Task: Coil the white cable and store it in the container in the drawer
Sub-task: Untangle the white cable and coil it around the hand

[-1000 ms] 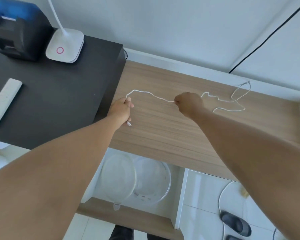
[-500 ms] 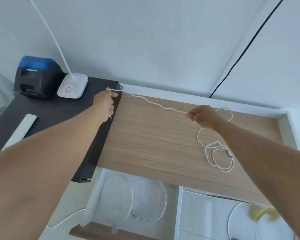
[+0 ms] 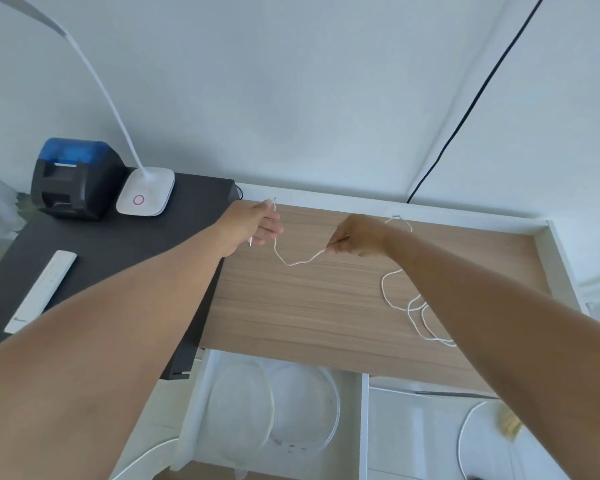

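Since both hands are up over the wooden desk (image 3: pixel 291 306) in the middle of the frame, this looks like the start of the coiling, not the storing. The left hand (image 3: pixel 253 225) has its thumb and forefinger pinched on the white cable (image 3: pixel 293 263) near one end, with the other fingers loosely spread, and a short tail with the plug pokes out under the palm. The right hand (image 3: pixel 355 237), just right of centre, is closed with the fingertips nipping the cable further along.

Between the two hands the cable sags in a slack dip, so my guess is the right hand is feeding a length over so the left can gather it as a loop. The rest of the cable runs behind the right wrist and lies in loose tangled loops on the desk at the right, partly hidden by the forearm.

The drawer (image 3: pixel 362 410) is already open at the bottom of the frame, with a clear round container (image 3: pixel 302 410) inside and what looks like its lid (image 3: pixel 239 410) beside it, so the drop-off is right below the work. Nothing is coiled yet as far as I can tell.

Stuff on the black table (image 3: pixel 118 244) at the left, the lamp (image 3: pixel 146 195), the printer (image 3: pixel 73 178) and the remote (image 3: pixel 42 289), is well clear.
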Motion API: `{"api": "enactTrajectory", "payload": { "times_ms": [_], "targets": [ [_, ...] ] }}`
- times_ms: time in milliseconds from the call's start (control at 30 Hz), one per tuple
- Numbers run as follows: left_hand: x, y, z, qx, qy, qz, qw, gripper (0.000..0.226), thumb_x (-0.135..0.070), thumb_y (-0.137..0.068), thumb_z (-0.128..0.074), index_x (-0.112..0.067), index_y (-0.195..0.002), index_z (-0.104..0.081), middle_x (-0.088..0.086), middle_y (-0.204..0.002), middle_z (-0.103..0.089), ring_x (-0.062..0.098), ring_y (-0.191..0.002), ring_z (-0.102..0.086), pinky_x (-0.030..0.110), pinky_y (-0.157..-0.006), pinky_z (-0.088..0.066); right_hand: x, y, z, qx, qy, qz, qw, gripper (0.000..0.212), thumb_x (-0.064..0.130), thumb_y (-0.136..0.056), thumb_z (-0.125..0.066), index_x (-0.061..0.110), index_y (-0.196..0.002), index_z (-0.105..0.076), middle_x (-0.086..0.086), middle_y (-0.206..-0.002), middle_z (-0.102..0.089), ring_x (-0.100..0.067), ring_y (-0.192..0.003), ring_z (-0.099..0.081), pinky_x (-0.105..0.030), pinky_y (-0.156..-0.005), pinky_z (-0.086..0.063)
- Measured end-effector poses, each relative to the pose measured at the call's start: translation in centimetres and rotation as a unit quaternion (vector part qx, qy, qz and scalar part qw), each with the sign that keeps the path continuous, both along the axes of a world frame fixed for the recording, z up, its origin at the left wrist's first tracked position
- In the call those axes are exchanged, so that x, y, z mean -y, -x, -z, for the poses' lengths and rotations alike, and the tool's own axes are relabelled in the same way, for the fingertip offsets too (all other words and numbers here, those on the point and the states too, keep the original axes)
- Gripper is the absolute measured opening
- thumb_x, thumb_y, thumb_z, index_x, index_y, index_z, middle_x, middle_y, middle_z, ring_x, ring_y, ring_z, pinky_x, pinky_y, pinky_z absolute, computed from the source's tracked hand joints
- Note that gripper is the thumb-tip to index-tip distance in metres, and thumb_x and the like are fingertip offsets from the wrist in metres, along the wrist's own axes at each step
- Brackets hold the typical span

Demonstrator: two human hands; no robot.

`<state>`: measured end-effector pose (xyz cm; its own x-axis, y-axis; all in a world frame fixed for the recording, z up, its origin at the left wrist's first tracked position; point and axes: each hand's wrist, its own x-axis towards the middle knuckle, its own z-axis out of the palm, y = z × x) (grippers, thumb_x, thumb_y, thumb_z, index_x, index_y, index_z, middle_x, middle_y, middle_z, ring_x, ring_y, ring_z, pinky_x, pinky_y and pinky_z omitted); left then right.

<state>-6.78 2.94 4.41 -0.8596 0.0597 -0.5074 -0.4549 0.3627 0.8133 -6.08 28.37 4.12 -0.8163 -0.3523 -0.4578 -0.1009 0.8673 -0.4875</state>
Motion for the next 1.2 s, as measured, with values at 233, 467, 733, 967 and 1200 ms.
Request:
{"api": "enactTrajectory", "payload": {
  "times_ms": [233, 467, 733, 967, 1200],
  "targets": [
    [-0.5, -1.5, -0.1, 0.011, -0.011, 0.108, 0.994, 0.049, -0.051, -0.102, -0.034, -0.016, -0.116, -0.066, 0.007, -0.085, -0.078, 0.026, -0.094, -0.074, 0.043, -0.096, -0.049, 2.5, -0.5, -3.3, -0.029, 0.130, 0.091, 0.987, 0.014, 0.038, -0.085, -0.073, 0.027, -0.088, -0.080, -0.006, -0.065, -0.063, -0.008, -0.055, -0.050, -0.025, -0.056, -0.041],
    [1.3, -1.2, -1.9, 0.059, -0.120, 0.066, 0.989, 0.043, -0.044, -0.098, -0.050, -0.012, -0.071, -0.058, -0.005, -0.056, -0.029, 0.010, -0.040, -0.027, 0.024, -0.042, -0.032, 2.8, -0.5, -4.6, -0.065, 0.166, 0.186, 0.966, 0.034, 0.038, -0.076, -0.081, 0.004, -0.080, -0.072, 0.016, -0.037, -0.040, -0.003, -0.033, -0.033, -0.010, -0.034, -0.028],
    [6.2, 1.4, -4.9, 0.045, -0.209, -0.066, 0.975, 0.036, -0.029, -0.096, -0.047, -0.024, -0.064, -0.031, -0.008, -0.047, -0.022, 0.009, -0.036, -0.015, 0.017, -0.030, -0.015, -1.6, -2.7, -3.3, -0.025, 0.217, 0.303, 0.928, 0.030, 0.030, -0.084, -0.076, 0.001, -0.083, -0.071, -0.003, -0.060, -0.053, -0.015, -0.051, -0.057, -0.022, -0.058, -0.044],
    [7.6, 2.2, -6.1, 0.032, -0.320, -0.201, 0.925, 0.037, -0.021, -0.101, -0.033, -0.019, -0.065, -0.040, -0.008, -0.045, -0.024, 0.008, -0.031, -0.017, 0.017, -0.029, -0.011, -2.0, -4.3, -2.2, -0.048, 0.322, 0.371, 0.870, 0.023, 0.019, -0.090, -0.071, -0.001, -0.102, -0.073, -0.004, -0.069, -0.061, -0.010, -0.046, -0.050, -0.017, -0.047, -0.046],
    [7.8, 2.8, -7.1, 0.003, -0.367, -0.257, 0.894, 0.035, -0.029, -0.107, -0.035, -0.012, -0.093, -0.062, -0.006, -0.047, -0.038, 0.006, -0.031, -0.021, 0.017, -0.028, -0.015, -2.5, -5.0, -1.3, -0.048, 0.309, 0.395, 0.864, 0.022, 0.026, -0.085, -0.076, 0.005, -0.093, -0.076, 0.000, -0.064, -0.060, -0.012, -0.049, -0.043, -0.023, -0.046, -0.042]
  ]
}}
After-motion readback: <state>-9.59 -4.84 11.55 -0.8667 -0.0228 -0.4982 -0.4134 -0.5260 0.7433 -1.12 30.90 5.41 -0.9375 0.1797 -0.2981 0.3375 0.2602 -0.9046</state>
